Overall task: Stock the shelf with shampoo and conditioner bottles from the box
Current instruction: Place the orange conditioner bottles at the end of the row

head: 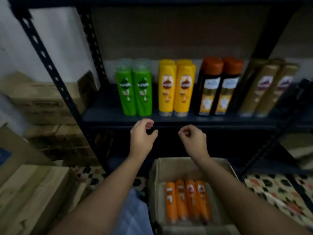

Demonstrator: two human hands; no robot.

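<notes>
Far left: stacked cartons beside the rack's slotted upright; a closed carton on the floor below them.

Shelf, left to right, all standing in pairs at the front with more behind:
- green bottles, clear caps up;
- yellow bottles, caps down;
- black bottles, brown caps up;
- gold bottles, leaning right in this wide view.
Bare shelf lies left of the green pair.

Left hand: raised just below the shelf's front edge, fingers loosely curled, holding nothing.

Right hand: level with the left and a little apart from it, fingers curled in loosely, also empty.

Box: open on the patterned floor, below the hands and towards the viewer, mostly under the right forearm. Inside, four orange bottles lie flat, side by side and touching, their long axes running from the shelf towards the viewer. Which end carries the cap is too blurred to tell.

Judgement: the remaining stock sits down and back from both hands, so either must drop and draw in to reach it. The right hand is the nearer, being over the box; the left must cross rightward. A bottle taken from above wants turning upright before it goes on the shelf.
</notes>
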